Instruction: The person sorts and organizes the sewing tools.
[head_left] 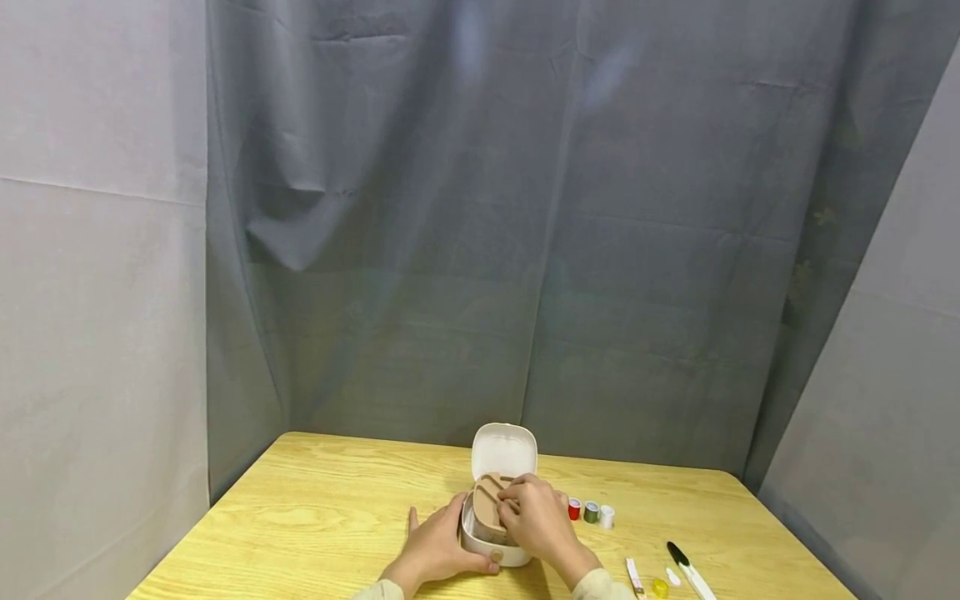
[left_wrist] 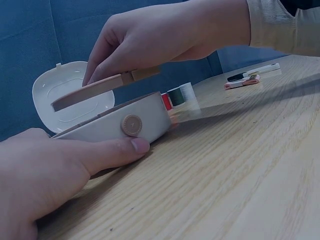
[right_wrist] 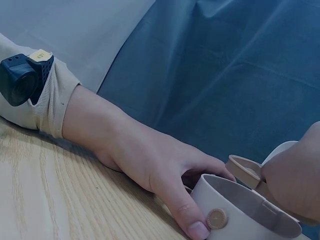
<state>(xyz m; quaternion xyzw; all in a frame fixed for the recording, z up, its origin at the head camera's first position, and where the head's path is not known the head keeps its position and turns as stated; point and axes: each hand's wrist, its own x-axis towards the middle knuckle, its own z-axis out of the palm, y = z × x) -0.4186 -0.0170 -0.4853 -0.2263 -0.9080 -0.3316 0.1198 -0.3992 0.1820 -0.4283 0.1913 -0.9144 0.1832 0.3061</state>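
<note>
A small white box [left_wrist: 100, 125] with a round tan button on its front stands on the table, its white lid [head_left: 504, 448] raised at the back. My left hand [head_left: 438, 543] holds the box from its left side, the thumb along the front below the button. Above the box, my right hand [head_left: 542, 515] pinches a tan tray insert [left_wrist: 90, 93] with dividers. The tray is tilted, and in the left wrist view a gap shows between it and the box rim. The right fingertips are partly hidden in the wrist views.
Red [head_left: 574, 508], green [head_left: 592, 512] and white [head_left: 607, 517] thread spools stand right of the box. Nearer the front right lie a slim white tool with a black end [head_left: 678, 554], a small pinkish-white strip [head_left: 634, 577], a yellow piece [head_left: 660, 588] and a small white piece [head_left: 672, 576].
</note>
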